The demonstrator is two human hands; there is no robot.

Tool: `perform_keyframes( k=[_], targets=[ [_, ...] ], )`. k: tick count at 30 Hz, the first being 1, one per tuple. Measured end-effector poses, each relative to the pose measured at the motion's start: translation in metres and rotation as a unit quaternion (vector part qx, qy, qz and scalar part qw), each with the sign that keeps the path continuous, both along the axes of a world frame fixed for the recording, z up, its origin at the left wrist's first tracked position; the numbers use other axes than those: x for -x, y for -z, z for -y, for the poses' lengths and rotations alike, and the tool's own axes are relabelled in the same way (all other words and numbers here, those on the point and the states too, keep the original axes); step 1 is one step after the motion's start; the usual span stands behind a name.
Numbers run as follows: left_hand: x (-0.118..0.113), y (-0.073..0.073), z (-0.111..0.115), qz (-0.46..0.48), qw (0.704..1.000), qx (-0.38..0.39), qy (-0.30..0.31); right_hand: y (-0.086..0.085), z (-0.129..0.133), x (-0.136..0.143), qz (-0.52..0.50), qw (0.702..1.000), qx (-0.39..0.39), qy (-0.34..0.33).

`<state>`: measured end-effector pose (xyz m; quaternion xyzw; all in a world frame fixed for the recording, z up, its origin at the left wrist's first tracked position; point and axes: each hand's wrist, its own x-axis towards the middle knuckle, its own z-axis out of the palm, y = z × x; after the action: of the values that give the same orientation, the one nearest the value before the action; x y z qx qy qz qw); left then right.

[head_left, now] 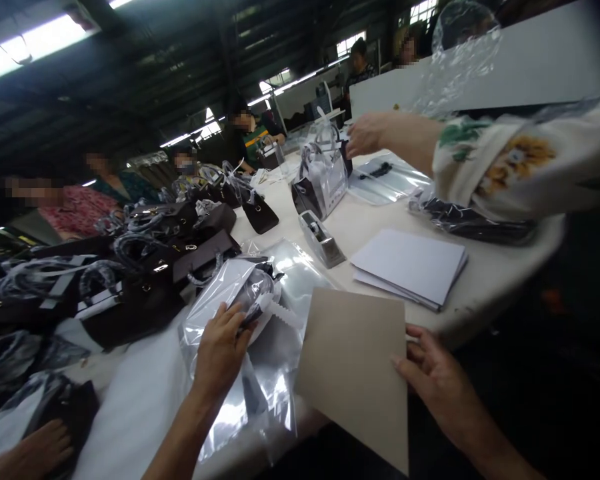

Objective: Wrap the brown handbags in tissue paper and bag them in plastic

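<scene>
My left hand (221,353) is closed over a handbag (230,288) wrapped in white paper and clear plastic, its fingers by the wrapped handles. The bag lies on shiny clear plastic (275,380). Between the thumb and fingers of my right hand (433,380) is the right edge of a flat grey-brown cardboard sheet (355,367). The sheet is tilted over the table's near edge, to the right of the handbag.
Many dark handbags (140,293) crowd the table's left side. A tape dispenser (321,240) and white sheets (410,263) lie beyond the cardboard. A co-worker's hand (375,133) reaches toward an upright wrapped bag (320,180). Another hand (40,450) appears at lower left.
</scene>
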<state>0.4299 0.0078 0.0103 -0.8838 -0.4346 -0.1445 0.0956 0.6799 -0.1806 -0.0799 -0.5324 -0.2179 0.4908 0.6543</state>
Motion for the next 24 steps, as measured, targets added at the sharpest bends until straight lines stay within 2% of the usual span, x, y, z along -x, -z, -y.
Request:
perform_keyframes(
  k=[4,8,11,15,24],
  targets=[
    [-0.004,-0.001,0.002,0.010,1.000,0.028,-0.009,-0.019,-0.021,0.012,-0.034,0.999,-0.016,-0.026],
    [-0.008,-0.001,0.006,0.009,0.999,0.038,-0.021,-0.024,-0.049,0.019,-0.040,0.999,0.002,0.022],
    [-0.010,-0.001,0.008,0.005,0.998,0.049,-0.026,-0.018,-0.068,0.025,-0.013,0.998,0.017,0.055],
    [-0.012,0.000,0.008,0.010,0.997,0.066,-0.042,-0.004,-0.089,0.043,0.004,0.998,0.014,0.063],
    [-0.010,-0.003,0.004,0.022,0.996,0.075,-0.049,0.010,-0.132,0.091,-0.029,0.996,0.013,0.081]
  ],
)
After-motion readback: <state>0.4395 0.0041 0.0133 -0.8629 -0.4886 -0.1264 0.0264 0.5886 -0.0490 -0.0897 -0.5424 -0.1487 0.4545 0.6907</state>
